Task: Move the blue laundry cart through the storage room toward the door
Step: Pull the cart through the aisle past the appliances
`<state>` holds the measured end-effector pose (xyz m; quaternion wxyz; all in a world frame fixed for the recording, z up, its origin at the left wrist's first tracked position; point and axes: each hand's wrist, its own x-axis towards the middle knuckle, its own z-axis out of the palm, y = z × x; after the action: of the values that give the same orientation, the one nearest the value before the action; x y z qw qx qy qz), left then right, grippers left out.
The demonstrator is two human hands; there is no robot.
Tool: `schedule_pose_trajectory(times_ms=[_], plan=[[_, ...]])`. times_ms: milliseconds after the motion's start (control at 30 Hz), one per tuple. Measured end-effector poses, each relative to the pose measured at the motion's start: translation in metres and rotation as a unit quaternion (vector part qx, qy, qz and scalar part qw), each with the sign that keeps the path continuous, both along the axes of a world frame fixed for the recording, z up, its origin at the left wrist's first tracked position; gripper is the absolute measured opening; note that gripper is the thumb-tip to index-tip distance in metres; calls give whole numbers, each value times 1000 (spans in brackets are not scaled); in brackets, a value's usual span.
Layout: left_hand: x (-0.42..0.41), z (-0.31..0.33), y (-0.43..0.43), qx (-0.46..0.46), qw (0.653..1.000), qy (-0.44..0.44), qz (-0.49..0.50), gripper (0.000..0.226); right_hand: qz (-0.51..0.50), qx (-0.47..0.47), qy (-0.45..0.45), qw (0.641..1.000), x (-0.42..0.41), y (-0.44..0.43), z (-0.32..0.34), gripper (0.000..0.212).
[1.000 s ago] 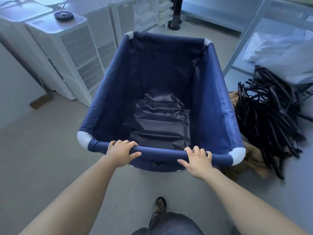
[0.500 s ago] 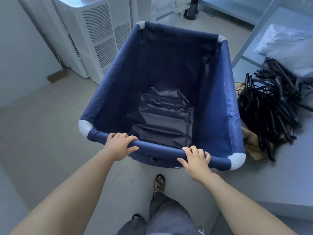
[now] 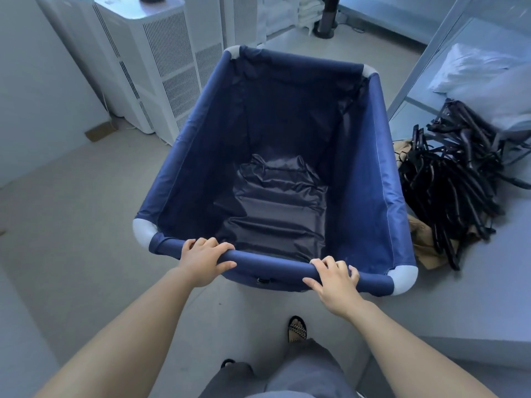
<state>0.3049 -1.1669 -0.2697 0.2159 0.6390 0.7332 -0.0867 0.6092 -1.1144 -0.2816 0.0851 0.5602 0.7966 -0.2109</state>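
Observation:
The blue laundry cart fills the middle of the head view, a deep fabric bin with white corner caps and a crumpled dark liner at its bottom. It holds nothing else. My left hand grips the near top rail left of centre. My right hand grips the same rail further right, close to the near right corner cap. Both arms reach forward from the bottom of the frame. No door is visible.
Tall white air-purifier units line the wall on the left. A heap of black hangers lies on a low grey platform just right of the cart, with white bedding behind. A dark fan base stands ahead. My sandalled foot is behind the cart.
The cart has turned slightly to the left and the white units now sit closer on the left. Both hands keep their hold on the rail. My feet have stepped.

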Motion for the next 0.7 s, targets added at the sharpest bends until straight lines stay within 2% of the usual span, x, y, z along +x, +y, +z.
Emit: schedule_pose_trajectory(times_ms=[700], plan=[[51, -5, 125, -5, 999, 4, 47, 39, 50, -6, -9, 999, 45, 155, 1, 37]])
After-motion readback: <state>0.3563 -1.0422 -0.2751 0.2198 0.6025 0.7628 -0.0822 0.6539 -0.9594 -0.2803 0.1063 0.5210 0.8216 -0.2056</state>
